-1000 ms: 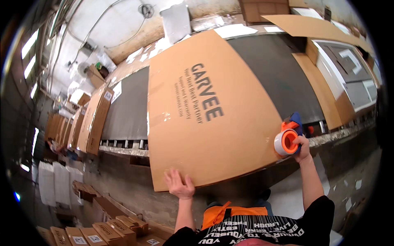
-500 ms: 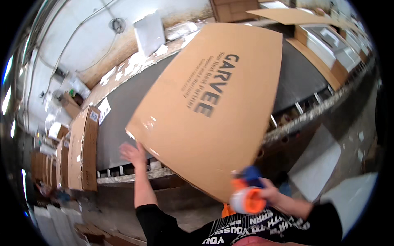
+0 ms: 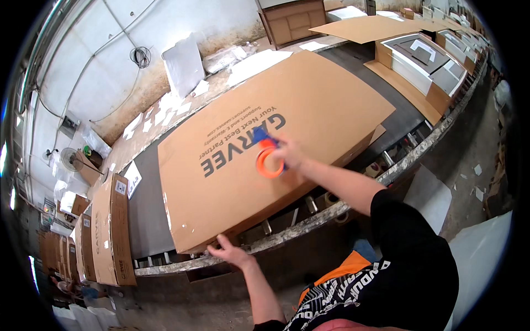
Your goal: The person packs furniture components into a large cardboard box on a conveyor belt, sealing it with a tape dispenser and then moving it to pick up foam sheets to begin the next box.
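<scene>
A large flat brown cardboard box (image 3: 309, 110) with dark printing lies on the grey conveyor (image 3: 146, 209). My right hand (image 3: 287, 154) holds an orange and blue tape dispenser (image 3: 266, 154) over the box's printed middle. My left hand (image 3: 229, 254) rests with spread fingers at the box's near lower corner, by the conveyor's stone-like front edge.
Several packed brown boxes (image 3: 110, 231) stand in a row at the left. Open cartons with white panels (image 3: 419, 60) sit on the conveyor at the right. White foam sheets (image 3: 182, 63) and scraps lie along the far wall. A white sheet (image 3: 480, 265) lies on the floor at right.
The box has gone from tilted up on edge to lying flat on the conveyor. My right hand with the tape dispenser has moved up over its top. My left hand is now at its near corner.
</scene>
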`<state>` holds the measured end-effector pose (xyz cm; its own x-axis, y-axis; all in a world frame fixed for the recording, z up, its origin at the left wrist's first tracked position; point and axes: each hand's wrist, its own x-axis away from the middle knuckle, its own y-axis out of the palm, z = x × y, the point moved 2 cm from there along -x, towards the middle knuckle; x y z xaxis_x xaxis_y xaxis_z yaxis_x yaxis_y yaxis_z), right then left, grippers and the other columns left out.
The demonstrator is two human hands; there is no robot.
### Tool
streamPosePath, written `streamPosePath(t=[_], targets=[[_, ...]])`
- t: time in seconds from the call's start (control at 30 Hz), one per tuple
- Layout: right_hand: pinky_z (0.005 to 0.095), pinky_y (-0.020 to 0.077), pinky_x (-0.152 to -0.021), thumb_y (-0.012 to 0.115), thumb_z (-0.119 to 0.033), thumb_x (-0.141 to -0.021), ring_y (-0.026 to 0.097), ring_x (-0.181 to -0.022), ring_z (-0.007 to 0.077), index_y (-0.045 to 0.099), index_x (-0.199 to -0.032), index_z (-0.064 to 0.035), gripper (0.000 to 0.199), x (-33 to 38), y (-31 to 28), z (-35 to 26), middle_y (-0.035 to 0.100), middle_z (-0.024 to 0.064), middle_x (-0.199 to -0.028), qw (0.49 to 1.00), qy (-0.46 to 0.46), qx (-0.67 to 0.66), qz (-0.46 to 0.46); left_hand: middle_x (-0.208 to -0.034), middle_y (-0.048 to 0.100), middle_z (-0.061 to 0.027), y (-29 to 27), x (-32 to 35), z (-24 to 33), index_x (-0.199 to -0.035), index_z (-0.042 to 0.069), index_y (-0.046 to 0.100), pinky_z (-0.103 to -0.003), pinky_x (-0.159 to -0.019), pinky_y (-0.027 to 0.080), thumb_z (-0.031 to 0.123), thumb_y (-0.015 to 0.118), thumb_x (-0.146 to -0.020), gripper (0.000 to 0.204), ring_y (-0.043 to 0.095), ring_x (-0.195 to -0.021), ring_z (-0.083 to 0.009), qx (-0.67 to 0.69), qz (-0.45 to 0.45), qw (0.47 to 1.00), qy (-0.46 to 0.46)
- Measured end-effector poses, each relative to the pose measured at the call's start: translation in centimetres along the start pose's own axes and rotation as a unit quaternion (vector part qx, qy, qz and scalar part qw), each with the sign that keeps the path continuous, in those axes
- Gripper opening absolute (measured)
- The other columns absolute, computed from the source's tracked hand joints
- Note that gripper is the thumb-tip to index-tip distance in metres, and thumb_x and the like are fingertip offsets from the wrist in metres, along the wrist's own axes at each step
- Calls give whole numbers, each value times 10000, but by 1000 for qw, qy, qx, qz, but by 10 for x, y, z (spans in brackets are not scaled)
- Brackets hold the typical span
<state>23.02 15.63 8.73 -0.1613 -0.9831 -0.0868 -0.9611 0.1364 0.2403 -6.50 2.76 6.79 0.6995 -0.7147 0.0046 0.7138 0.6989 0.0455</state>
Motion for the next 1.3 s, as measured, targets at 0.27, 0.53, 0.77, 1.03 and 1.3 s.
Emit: streamPosePath(t=[0.27, 0.53, 0.77, 1.03, 1.3], targets=[[478, 99, -1197, 574, -789, -722, 71, -1456, 464, 220, -1493, 69, 1207, -95, -211, -33, 134, 314, -1558, 863, 17, 491, 118, -1506, 145, -256, 130, 25, -15, -1519, 98, 255, -506, -958, 511, 391, 776, -803, 933, 424, -1281, -410, -193, 228, 951, -78], [382, 403, -1044, 595, -571, -851, 511, -1260, 271, 457, -1402, -17, 793, -157, -310, 5, 511, 180, -1394, 912, 369, 178, -32, -1364, 279, -235, 116, 19, -20, -1451, 69, 410, -455, -903, 549, 337, 799, -794, 809, 550, -1105, -375, -270, 239, 932, -20], [397, 505, -927, 535, -356, -892, 626, -1089, 264, 526, -1319, 1, 556, -134, -300, 23, 625, 167, -1235, 947, 235, -217, 1, -1434, 212, -216, 110, 15, -15, -1448, 60, 394, -430, -939, 535, 243, 760, -844, 729, 468, -1209, -343, -229, 202, 952, -21], [392, 531, -881, 499, -374, -902, 656, -1003, 252, 588, -1227, 0, 504, 28, -250, 50, 668, 143, -1146, 940, 191, -250, 130, -1400, 294, -228, 61, -121, -43, -1363, 12, 484, -442, -1012, 451, 134, 792, -788, 663, 453, -1222, -362, -245, 19, 960, 134], [472, 113, -1186, 677, -341, -827, 134, -1440, 415, -20, -1512, 39, 1049, 184, 36, 99, 89, 286, -1555, 904, 187, 272, 271, -966, 596, -127, 9, -334, -41, -1041, -8, 531, -372, -689, 498, 221, 518, -969, 241, 574, -829, -205, -165, -56, 985, 5]])
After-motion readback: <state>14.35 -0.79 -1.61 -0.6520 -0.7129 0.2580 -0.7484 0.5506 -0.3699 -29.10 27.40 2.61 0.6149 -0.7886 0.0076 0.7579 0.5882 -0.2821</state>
